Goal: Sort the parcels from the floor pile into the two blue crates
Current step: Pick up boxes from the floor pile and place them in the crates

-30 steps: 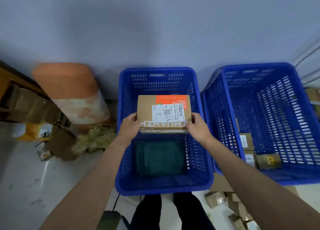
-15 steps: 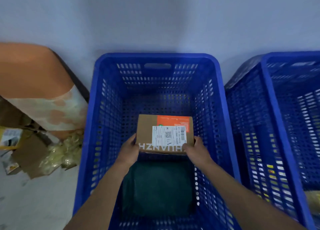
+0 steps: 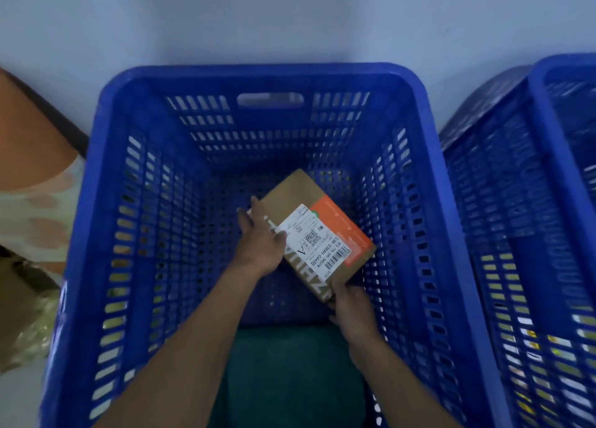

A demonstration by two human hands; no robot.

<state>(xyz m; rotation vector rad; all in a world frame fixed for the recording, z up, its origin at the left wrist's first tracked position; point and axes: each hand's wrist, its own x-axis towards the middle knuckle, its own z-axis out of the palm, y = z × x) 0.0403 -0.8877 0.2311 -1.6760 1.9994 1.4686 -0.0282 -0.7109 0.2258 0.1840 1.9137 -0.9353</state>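
Note:
A brown cardboard parcel (image 3: 335,230) with a white shipping label and an orange patch sits low inside the left blue crate (image 3: 258,75), turned at an angle. My left hand (image 3: 261,239) holds its left long edge, thumb over the top near the label. My right hand (image 3: 350,308) grips its near corner from below. A dark green flat parcel (image 3: 290,376) lies on the crate floor nearer to me. The second blue crate (image 3: 548,176) stands to the right, only partly in view.
A pale wall runs behind both crates. An orange and cream rolled bundle (image 3: 29,182) leans at the left, with crumpled yellowish plastic wrap (image 3: 22,327) below it on the floor.
Both hands have lowered the brown parcel from above the crate rim deep into the left crate and turned it clockwise. The view has closed in on the crate.

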